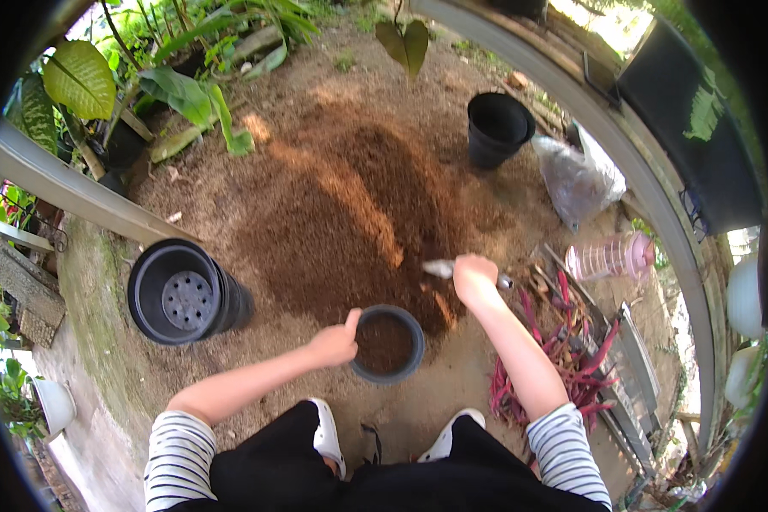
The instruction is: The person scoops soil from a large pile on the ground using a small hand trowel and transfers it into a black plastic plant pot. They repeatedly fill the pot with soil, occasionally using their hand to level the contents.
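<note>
A small dark plant pot (420, 340) stands on the ground in front of my feet, with brown soil (384, 343) inside it. My left hand (334, 341) grips the pot's left rim, the thumb or a finger reaching up along the edge. To the right of the pot, my right hand (475, 278) is closed round the handle of a trowel (438, 269). The trowel's pale metal blade points left, at the near right edge of a wide heap of loose brown soil (316, 213). Part of the trowel's handle is hidden in my fist.
Stacked black pots (230, 299) lie at the left; another black pot (495, 128) stands at the far right near a clear plastic bag (580, 183). Reddish-purple cuttings (563, 367) and a pink plastic bottle (610, 257) lie to the right. Curved metal posts (85, 188) flank the heap.
</note>
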A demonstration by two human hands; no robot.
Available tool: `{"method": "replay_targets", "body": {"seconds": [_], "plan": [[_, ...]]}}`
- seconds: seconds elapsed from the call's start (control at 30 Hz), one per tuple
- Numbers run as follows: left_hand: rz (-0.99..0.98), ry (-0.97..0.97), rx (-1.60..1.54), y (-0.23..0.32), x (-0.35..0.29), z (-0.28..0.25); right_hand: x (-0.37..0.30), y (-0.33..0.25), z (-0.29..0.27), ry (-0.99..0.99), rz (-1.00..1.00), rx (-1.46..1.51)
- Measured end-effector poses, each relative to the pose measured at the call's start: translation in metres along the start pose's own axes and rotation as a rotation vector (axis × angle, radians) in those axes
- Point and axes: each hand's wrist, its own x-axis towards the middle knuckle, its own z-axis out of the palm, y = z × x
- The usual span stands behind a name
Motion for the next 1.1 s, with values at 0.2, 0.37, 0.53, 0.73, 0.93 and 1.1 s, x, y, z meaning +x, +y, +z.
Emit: {"method": "replay_targets", "body": {"seconds": [0.2,0.37,0.53,0.73,0.93,1.1], "plan": [[-0.041,-0.046,0.028,-0.001,-0.002,0.001,-0.033,-0.033,-0.055,0.161,-0.035,-0.117],[-0.044,-0.112,-0.016,0.01,0.004,-0.004,-0.006,-0.079,0.008,0.153,-0.003,-0.287],[-0.019,-0.094,-0.034,0.013,-0.003,-0.009,-0.012,-0.06,0.031,0.165,-0.133,-0.098],[-0.064,-0.094,-0.016,0.01,-0.007,-0.008,-0.04,-0.042,-0.03,0.152,-0.111,-0.215],[-0.026,-0.07,-0.031,0.008,0.001,-0.001,-0.002,-0.075,0.004,0.433,-0.137,-0.204],[0.007,-0.031,-0.075,-0.004,-0.002,0.002,0.013,-0.085,0.058,0.427,-0.153,0.009]]}}
